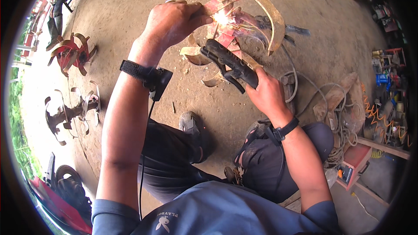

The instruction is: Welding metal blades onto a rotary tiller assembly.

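My left hand (170, 24) has its fingers closed on a red metal bar (211, 8) of a rotary blade assembly with worn, curved, rusty-yellow blades (274, 30), left of the bright sparks. My right hand (265, 91) grips a black electrode holder (230, 63), angled up-left, with a thin rod (216, 30) reaching into the glare on the assembly. The exact contact point is hidden by the light. Some of the assembly's lower blades sit behind the holder.
Red blade rotor (69, 54) and rusty rotor (69, 113) lie left. A person's leg (55, 15) shows upper left. Coiled cables (344, 143), a red box (355, 167) and cluttered tools (383, 78) line the right. A red machine (48, 198) is lower left.
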`<state>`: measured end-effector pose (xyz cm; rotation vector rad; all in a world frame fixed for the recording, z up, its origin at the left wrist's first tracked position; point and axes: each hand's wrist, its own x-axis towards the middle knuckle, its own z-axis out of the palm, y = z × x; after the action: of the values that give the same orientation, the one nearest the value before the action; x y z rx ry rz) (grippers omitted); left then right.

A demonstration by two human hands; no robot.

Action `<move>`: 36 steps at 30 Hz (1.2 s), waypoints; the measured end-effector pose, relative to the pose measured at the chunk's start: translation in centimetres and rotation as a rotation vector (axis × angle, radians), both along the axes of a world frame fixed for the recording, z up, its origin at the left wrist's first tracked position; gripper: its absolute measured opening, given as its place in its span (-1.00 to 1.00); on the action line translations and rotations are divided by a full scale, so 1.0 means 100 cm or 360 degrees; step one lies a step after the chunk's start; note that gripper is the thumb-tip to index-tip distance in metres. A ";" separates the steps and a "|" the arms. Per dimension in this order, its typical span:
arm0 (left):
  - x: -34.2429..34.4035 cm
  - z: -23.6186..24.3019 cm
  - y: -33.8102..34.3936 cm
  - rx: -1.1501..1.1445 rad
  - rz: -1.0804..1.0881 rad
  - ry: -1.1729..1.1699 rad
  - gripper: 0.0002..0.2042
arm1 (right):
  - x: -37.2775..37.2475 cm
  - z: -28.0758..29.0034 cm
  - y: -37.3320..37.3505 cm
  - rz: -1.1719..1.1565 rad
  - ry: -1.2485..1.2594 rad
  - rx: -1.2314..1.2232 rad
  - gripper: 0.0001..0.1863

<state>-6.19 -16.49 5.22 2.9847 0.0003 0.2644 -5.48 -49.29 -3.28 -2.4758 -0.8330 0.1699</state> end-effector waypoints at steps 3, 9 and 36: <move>0.000 0.000 -0.002 -0.0052 -0.0025 -0.0098 -0.50 | -0.002 0.001 0.005 -0.0028 0.0001 -0.0077 -0.68; -0.009 0.003 -0.002 -0.0005 0.0113 0.0074 -0.71 | -0.006 0.005 0.005 0.0024 -0.0074 0.0209 -0.72; -0.025 -0.007 -0.004 -0.0033 0.0109 -0.0058 -0.77 | -0.008 -0.003 0.003 -0.0117 0.0203 0.0062 -0.68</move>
<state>-8.71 -16.85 4.55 2.9622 0.1007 0.3248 -6.28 -49.03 -3.57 -2.4263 -0.6844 0.2794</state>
